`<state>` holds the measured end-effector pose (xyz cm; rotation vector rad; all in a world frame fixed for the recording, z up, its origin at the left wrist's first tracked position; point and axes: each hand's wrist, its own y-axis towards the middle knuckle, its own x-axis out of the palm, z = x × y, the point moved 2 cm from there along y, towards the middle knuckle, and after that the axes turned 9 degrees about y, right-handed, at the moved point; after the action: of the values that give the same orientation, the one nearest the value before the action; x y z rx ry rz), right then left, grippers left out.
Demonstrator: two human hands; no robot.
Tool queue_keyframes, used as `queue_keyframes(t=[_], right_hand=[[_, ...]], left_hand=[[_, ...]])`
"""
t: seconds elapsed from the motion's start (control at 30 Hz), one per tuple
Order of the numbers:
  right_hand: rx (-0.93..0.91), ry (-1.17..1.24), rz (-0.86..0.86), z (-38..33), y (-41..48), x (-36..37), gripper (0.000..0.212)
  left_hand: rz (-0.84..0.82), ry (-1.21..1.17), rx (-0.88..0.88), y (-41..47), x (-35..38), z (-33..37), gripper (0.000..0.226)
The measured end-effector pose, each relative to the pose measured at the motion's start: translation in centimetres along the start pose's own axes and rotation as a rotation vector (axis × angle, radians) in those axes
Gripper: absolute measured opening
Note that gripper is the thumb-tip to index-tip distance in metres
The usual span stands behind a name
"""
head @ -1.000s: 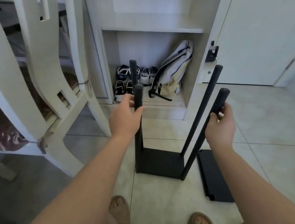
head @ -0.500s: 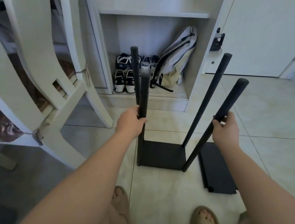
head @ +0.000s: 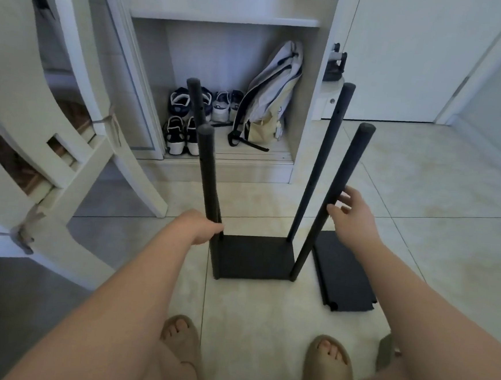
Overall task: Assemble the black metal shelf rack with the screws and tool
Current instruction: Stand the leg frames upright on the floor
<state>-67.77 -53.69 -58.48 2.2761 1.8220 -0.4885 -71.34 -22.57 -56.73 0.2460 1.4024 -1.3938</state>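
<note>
The black metal rack stands on the floor tiles: a flat bottom shelf [head: 254, 257] with four upright poles rising from its corners. My left hand [head: 200, 226] grips the near left pole [head: 207, 171] low down, close to the shelf. My right hand [head: 352, 217] is beside the near right pole [head: 335, 196] with fingers spread and loosened, its fingertips at the pole's side. A second black shelf panel [head: 343, 276] lies flat on the floor just right of the rack. No screws or tool show in view.
A pale wooden chair [head: 38, 131] stands close on the left. Behind the rack is an open white cabinet [head: 227, 17] with several shoes [head: 178, 136] and a backpack [head: 271, 95]. A white door [head: 404, 52] is at the back right. My sandalled feet [head: 328, 364] are below.
Both hands slid down the poles from near the tops. My right hand has loosened from a grip to spread fingers. The view has tilted downward.
</note>
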Motion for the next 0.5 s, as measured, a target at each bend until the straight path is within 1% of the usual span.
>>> queue_keyframes(t=[0.07,0.13,0.2,0.27,0.37,0.43,0.5], right_hand=[[0.014,-0.041,-0.020,0.8,-0.2,-1.2,0.057],[0.032,-0.090,-0.028,1.8,-0.4,-2.7,0.059],[0.044,-0.175,-0.038,3.0,-0.5,-4.3,0.061],[0.052,-0.279,-0.062,4.6,-0.4,-5.7,0.064],[0.087,-0.477,-0.140,7.9,-0.2,-7.4,0.067],[0.123,-0.611,-0.207,10.5,0.1,-8.3,0.068],[0.164,-0.701,-0.252,13.3,0.9,-9.1,0.068]], left_hand=[[-0.191,0.125,-0.025,-0.4,1.0,0.3,0.070],[-0.283,0.181,0.042,-0.1,2.5,1.6,0.073],[-0.320,0.217,0.163,0.2,4.6,3.7,0.069],[-0.313,0.255,0.313,0.2,7.2,6.3,0.064],[-0.310,0.270,0.487,0.4,11.8,9.7,0.065],[-0.367,0.217,0.512,0.9,15.2,11.7,0.064],[-0.433,0.140,0.476,2.1,18.7,13.3,0.063]])
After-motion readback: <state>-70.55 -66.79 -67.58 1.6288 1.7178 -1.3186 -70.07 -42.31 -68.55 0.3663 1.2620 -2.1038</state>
